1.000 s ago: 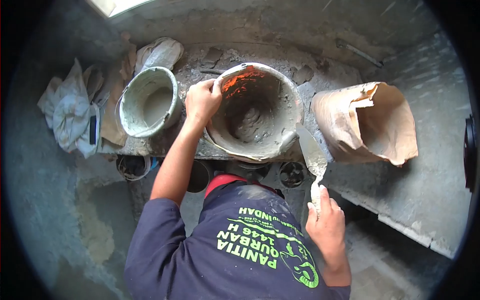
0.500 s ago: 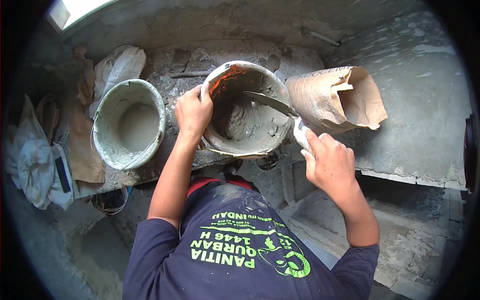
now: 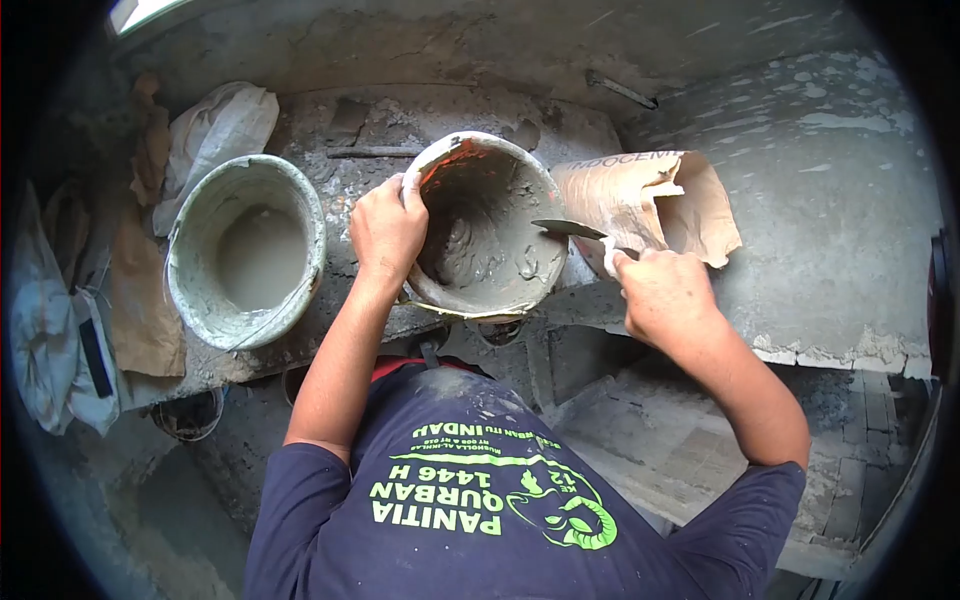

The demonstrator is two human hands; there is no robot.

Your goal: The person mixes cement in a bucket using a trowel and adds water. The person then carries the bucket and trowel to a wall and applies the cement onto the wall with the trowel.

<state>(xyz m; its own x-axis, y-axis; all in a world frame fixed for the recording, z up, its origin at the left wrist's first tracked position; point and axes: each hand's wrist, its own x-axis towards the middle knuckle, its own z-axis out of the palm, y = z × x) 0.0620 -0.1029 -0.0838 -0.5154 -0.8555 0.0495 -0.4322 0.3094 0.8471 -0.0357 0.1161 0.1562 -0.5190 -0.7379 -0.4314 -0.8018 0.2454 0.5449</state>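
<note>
My left hand (image 3: 388, 228) is closed on the left rim of a bucket (image 3: 548, 188), which tilts toward me. Wet grey mortar (image 3: 478, 245) lies in the bottom and clings to the inner wall, where an orange patch shows. In my right hand (image 3: 668, 292) is the handle of a trowel (image 3: 570, 228). Its blade reaches over the bucket's right rim, pointing left above the mortar. Part of the handle is hidden by my fingers.
A second bucket (image 3: 178, 250) with greyish liquid stands to the left. An open paper cement bag (image 3: 610, 200) lies right of the mortar bucket. White sacks (image 3: 222, 125) and brown paper (image 3: 145, 300) lie at the left; a rod (image 3: 372, 152) lies behind. The ledge's front edge (image 3: 830, 355) is rough.
My right hand has drawn the trowel rightward and a little toward me, so less of the blade is over the bucket. The view has shifted slightly. My left hand keeps its hold on the rim.
</note>
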